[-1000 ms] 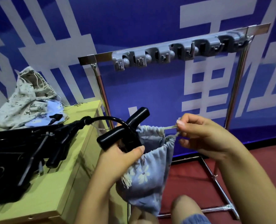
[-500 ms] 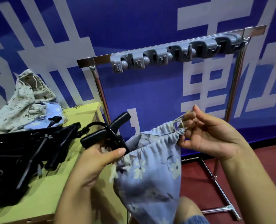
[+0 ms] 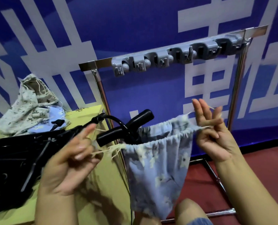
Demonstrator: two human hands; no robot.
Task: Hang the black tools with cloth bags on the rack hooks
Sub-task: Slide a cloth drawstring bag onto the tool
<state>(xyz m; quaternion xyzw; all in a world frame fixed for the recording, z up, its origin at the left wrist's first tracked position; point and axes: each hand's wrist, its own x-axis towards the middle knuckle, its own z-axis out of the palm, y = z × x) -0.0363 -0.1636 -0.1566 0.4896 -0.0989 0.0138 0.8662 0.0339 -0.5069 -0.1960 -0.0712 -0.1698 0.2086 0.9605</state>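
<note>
The blue floral cloth bag (image 3: 157, 172) hangs in the air between both hands, in front of the metal rack (image 3: 172, 57), its mouth pulled wide. The left hand (image 3: 70, 158) pinches the frayed drawstring at the bag's left edge; the right hand (image 3: 214, 132) has its grip on the cord at the right edge, two fingers raised. A black tool handle (image 3: 123, 127) sticks up out of the bag. More black tools (image 3: 19, 153) and spare bags (image 3: 32, 106) lie on the yellow counter (image 3: 105, 184) to the left
</note>
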